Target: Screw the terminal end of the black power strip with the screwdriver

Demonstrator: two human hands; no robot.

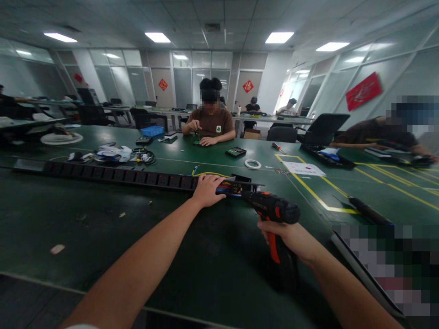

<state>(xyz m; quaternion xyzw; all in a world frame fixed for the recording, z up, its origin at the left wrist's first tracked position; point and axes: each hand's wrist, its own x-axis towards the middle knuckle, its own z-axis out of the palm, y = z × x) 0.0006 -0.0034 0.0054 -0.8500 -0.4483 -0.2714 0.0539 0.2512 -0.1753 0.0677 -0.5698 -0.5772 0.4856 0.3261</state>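
Observation:
A long black power strip lies across the green table. Its right end is open, with coloured wires showing. My left hand rests on that end, fingers curled over the housing beside the wires. My right hand grips the handle of a black and orange cordless drill. The drill's nose points left into the open end of the strip, close to my left fingers.
A person in a brown shirt works across the table. Another person leans over at the right. Nearby lie a white tape roll, a paper sheet, a screwdriver, cable clutter, a blue bin and yellow floor-tape lines.

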